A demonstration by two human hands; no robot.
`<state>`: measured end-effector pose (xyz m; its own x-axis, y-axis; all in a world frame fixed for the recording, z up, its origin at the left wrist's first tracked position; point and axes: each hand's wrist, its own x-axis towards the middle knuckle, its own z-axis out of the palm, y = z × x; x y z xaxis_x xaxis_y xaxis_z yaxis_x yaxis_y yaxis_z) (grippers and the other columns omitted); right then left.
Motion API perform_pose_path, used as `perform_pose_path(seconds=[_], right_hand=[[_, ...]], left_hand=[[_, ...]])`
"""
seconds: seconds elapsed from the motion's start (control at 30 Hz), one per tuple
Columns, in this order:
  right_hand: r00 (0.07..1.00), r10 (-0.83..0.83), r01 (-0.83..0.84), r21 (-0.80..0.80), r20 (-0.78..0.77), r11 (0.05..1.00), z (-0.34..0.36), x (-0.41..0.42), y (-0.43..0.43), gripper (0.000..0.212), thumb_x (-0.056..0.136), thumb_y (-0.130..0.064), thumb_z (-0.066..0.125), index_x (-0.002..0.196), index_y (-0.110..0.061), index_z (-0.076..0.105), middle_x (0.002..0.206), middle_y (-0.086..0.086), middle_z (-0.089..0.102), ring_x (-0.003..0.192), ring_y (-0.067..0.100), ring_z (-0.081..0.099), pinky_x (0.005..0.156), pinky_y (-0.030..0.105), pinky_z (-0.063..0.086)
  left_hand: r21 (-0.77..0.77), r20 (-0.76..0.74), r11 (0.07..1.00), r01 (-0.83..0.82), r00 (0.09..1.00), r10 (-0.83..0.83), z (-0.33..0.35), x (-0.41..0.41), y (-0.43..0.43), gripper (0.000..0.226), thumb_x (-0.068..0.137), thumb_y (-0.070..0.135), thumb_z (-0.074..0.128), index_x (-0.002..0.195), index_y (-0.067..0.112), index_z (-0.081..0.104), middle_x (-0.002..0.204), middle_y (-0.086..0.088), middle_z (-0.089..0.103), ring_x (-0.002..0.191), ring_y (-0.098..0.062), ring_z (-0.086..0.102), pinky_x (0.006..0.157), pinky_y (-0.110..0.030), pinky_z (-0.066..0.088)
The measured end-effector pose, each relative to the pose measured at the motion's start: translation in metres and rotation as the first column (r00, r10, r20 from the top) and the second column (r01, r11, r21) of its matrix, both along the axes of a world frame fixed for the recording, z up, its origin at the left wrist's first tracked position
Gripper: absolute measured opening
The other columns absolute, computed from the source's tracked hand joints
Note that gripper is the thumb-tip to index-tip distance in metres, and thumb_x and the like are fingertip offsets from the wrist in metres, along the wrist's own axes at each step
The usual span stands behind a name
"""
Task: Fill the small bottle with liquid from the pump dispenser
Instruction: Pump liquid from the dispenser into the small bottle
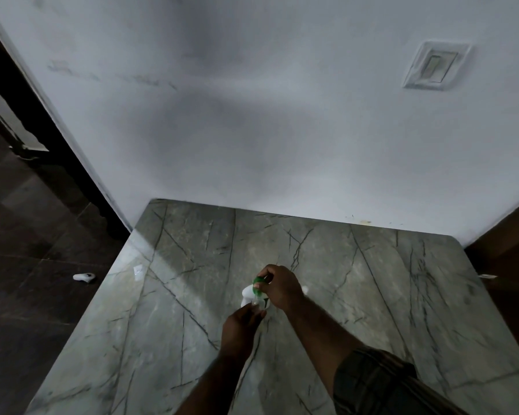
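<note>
Small bottle (257,303), clear and hard to make out, sits just below the centre of the frame. It is pinched at the fingertips of the left hand (241,327), whose fingers curl up around it; how full it is cannot be told. Just above it, the right hand (282,286) has its fingers bent over the green pump head of the white pump dispenser (250,292). The dispenser stands on the grey veined table (372,295), which fills the lower half of the frame. A checked sleeve (375,381) shows at lower right. To pump well, I judge that the bottle's mouth should be held steady right under the nozzle, touching it or nearly so. The head should be pressed slowly and straight down, so the dispenser does not tip and no liquid runs past the narrow mouth.
</note>
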<state>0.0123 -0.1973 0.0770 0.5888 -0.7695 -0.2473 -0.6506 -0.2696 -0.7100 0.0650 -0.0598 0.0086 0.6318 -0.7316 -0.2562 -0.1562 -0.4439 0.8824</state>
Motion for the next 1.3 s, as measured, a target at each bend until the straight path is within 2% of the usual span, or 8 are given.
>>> perform_pose_path(seconds=[0.3, 0.4, 0.53, 0.67, 0.77, 1.0, 1.17, 1.3], right_hand=[[1.0, 0.001, -0.001, -0.025, -0.013, 1.0, -0.007, -0.002, 0.005, 0.017, 0.08, -0.024, 0.077, 0.093, -0.022, 0.067, 0.101, -0.001, 0.065, 0.091, 0.014, 0.061, 0.082, 0.03, 0.052], [1.0, 0.011, -0.011, -0.003, -0.01, 1.0, -0.004, -0.001, 0.002, 0.017, 0.08, -0.023, 0.078, 0.093, -0.02, 0.068, 0.097, -0.003, 0.066, 0.089, 0.012, 0.062, 0.079, 0.028, 0.052], [1.0, -0.007, 0.008, 0.02, -0.007, 1.0, 0.001, 0.0, -0.001, 0.016, 0.081, -0.022, 0.077, 0.093, -0.019, 0.068, 0.092, -0.007, 0.064, 0.086, 0.011, 0.061, 0.076, 0.026, 0.05], [0.999, -0.001, 0.001, -0.008, -0.034, 1.0, -0.006, 0.001, 0.001, 0.013, 0.082, -0.026, 0.075, 0.09, -0.024, 0.066, 0.098, -0.003, 0.067, 0.088, 0.013, 0.063, 0.076, 0.029, 0.052], [0.999, 0.0, -0.001, -0.024, -0.044, 1.0, -0.007, 0.002, 0.002, 0.013, 0.081, -0.029, 0.075, 0.088, -0.026, 0.064, 0.099, -0.002, 0.066, 0.089, 0.014, 0.063, 0.077, 0.031, 0.053], [0.999, -0.002, 0.003, 0.027, -0.053, 1.0, -0.001, 0.004, -0.004, 0.016, 0.079, -0.028, 0.078, 0.089, -0.024, 0.067, 0.096, -0.004, 0.069, 0.089, 0.014, 0.065, 0.081, 0.033, 0.055], [0.998, -0.002, 0.003, 0.026, -0.055, 1.0, -0.007, 0.003, 0.0, 0.014, 0.08, -0.027, 0.076, 0.089, -0.024, 0.066, 0.096, -0.005, 0.07, 0.09, 0.014, 0.065, 0.083, 0.036, 0.055], [0.997, 0.009, -0.007, 0.027, -0.078, 1.0, -0.001, 0.005, -0.001, 0.015, 0.08, -0.027, 0.076, 0.09, -0.023, 0.066, 0.099, -0.004, 0.07, 0.091, 0.015, 0.065, 0.084, 0.035, 0.055]], left_hand=[[0.012, 0.039, 1.0, 0.028, 0.999, -0.029, -0.002, -0.003, 0.001, 0.01, 0.09, 0.033, 0.065, 0.096, 0.027, 0.071, 0.081, 0.005, 0.07, 0.073, -0.011, 0.066, 0.075, -0.037, 0.058], [-0.004, -0.018, 1.0, 0.004, 1.0, -0.004, 0.003, -0.003, -0.001, 0.007, 0.089, 0.032, 0.067, 0.094, 0.037, 0.068, 0.084, 0.008, 0.072, 0.077, -0.01, 0.067, 0.079, -0.037, 0.058], [-0.011, -0.003, 1.0, 0.016, 1.0, -0.016, 0.002, -0.001, -0.003, 0.011, 0.088, 0.035, 0.067, 0.087, 0.046, 0.065, 0.081, 0.01, 0.072, 0.078, -0.011, 0.069, 0.077, -0.038, 0.059], [0.003, 0.021, 1.0, 0.011, 1.0, -0.011, -0.003, 0.0, -0.004, 0.01, 0.088, 0.034, 0.068, 0.082, 0.042, 0.066, 0.072, 0.011, 0.069, 0.07, -0.009, 0.066, 0.073, -0.037, 0.056], [0.007, 0.038, 1.0, 0.015, 0.999, -0.015, -0.003, 0.0, -0.004, 0.003, 0.088, 0.035, 0.067, 0.088, 0.035, 0.07, 0.068, 0.013, 0.067, 0.066, -0.004, 0.062, 0.07, -0.031, 0.054], [-0.011, 0.042, 1.0, 0.016, 0.999, -0.015, -0.002, 0.0, -0.007, 0.009, 0.09, 0.035, 0.066, 0.092, 0.03, 0.073, 0.064, 0.016, 0.063, 0.059, 0.003, 0.056, 0.06, -0.015, 0.04], [0.002, 0.061, 1.0, 0.025, 0.998, -0.025, -0.005, -0.001, -0.006, 0.003, 0.089, 0.034, 0.067, 0.086, 0.035, 0.07, 0.066, 0.015, 0.065, 0.063, 0.0, 0.06, 0.063, -0.019, 0.045], [0.011, 0.07, 1.0, 0.018, 0.997, -0.019, -0.008, -0.001, -0.005, 0.009, 0.088, 0.036, 0.067, 0.09, 0.03, 0.073, 0.066, 0.015, 0.064, 0.062, 0.0, 0.058, 0.064, -0.021, 0.045]])
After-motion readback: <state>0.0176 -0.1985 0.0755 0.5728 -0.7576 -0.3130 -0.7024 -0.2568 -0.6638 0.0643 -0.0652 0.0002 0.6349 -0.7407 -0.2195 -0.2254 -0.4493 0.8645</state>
